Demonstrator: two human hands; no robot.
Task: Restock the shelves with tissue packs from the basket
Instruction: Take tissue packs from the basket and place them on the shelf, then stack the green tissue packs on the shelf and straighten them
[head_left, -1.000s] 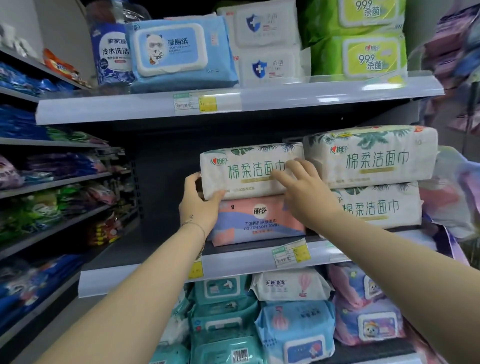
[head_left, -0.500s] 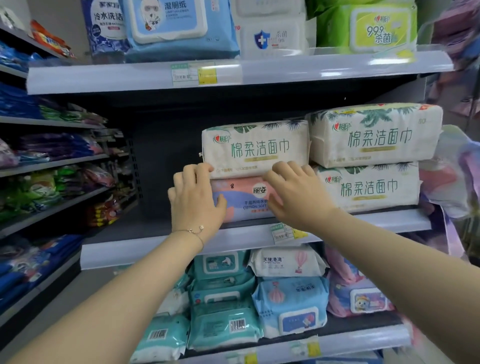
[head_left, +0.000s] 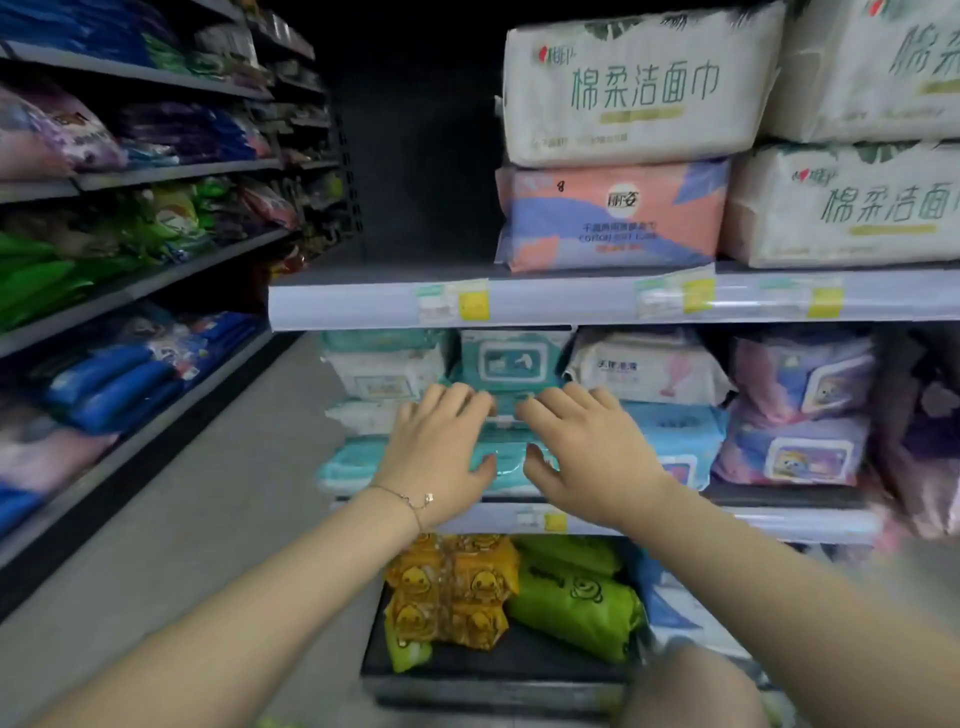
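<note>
Both hands are empty, left hand (head_left: 439, 447) and right hand (head_left: 589, 452) spread flat against the teal packs (head_left: 501, 364) on the middle shelf (head_left: 779, 522). White tissue packs (head_left: 631, 85) sit stacked above; the left stays bare, no basket visible.

Below the yellow price tag (head_left: 555, 521), orange duck-printed bags (head_left: 451, 590) lie beside green bags (head_left: 576, 597). Left of that tag runs the grey floor (head_left: 171, 530), then a side rack's blue packets (head_left: 114, 376).
</note>
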